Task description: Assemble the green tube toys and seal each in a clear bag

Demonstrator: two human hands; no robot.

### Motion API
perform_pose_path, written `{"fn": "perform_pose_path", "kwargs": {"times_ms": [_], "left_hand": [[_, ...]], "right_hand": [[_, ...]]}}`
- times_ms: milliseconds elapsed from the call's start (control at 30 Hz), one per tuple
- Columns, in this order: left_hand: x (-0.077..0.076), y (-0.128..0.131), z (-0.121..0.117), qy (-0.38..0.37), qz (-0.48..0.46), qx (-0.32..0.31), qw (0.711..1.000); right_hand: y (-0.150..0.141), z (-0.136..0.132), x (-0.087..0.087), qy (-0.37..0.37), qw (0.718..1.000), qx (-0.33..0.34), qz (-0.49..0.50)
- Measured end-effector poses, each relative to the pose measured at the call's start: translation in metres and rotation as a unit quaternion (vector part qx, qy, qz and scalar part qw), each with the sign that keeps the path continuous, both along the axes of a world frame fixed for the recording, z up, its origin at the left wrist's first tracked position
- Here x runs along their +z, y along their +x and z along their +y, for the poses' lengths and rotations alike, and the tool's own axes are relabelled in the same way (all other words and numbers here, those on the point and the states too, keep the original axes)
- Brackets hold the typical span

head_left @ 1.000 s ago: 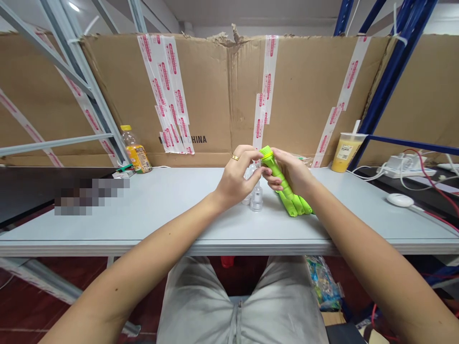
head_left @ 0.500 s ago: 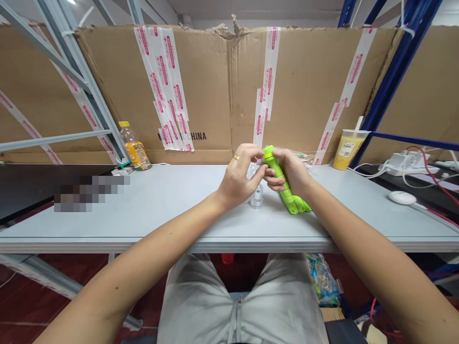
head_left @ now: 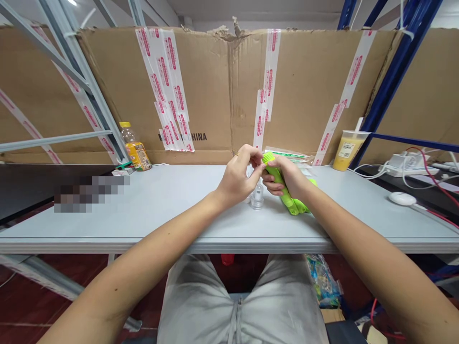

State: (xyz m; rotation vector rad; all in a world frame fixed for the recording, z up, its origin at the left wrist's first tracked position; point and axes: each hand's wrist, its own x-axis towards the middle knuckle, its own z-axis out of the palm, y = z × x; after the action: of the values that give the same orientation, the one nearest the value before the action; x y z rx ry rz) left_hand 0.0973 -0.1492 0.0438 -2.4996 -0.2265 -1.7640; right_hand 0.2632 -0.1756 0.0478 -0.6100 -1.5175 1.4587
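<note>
The bright green, soft-looking long piece with a ribbed round end (head_left: 277, 176) is held above the pale grey table (head_left: 172, 200), in front of the person, with its ribbed end pointing upward. The right hand (head_left: 292, 177) is closed around it. The left hand (head_left: 236, 176) is narrow, its fingertips close together at the ribbed end; whether they pinch it firmly, I cannot tell. The step in hand seems to be fine finger work on this end, and I judge that a next move there calls for a steady right grip and small, careful motions of the left fingers.

Just below the hands, a small clear plastic bottle (head_left: 257, 197) stands upright; I cannot see any liquid in it. Farther away, at the right, a clear cup with a white straw (head_left: 344, 161) contains yellow drink. At the far left, a clear bottle with yellow cap and orange label (head_left: 139, 155) stands; its content is hard to tell
</note>
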Motion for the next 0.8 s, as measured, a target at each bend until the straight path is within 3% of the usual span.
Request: {"fn": "perform_pose_path", "kwargs": {"times_ms": [233,367,633,800], "left_hand": [[0.0003,-0.0003,-0.0016,0.059,-0.008,0.035,0.998],[-0.0009,-0.0017,-0.0022,0.065,-0.017,0.024,0.997],[-0.0009,-0.0002,-0.0073,0.108,-0.01,0.034,0.994],[-0.0012,-0.0011,-0.0071,0.091,-0.012,0.053,0.994]], "right_hand": [[0.0027,0.0014,0.0023,-0.019,0.999,0.023,0.029],[0.0046,0.0025,0.0031,-0.035,0.998,0.042,0.041],[-0.0024,0.0025,0.0021,0.001,0.999,-0.025,0.048],[-0.0048,-0.0001,0.0036,0.035,0.997,-0.052,0.042]]}}
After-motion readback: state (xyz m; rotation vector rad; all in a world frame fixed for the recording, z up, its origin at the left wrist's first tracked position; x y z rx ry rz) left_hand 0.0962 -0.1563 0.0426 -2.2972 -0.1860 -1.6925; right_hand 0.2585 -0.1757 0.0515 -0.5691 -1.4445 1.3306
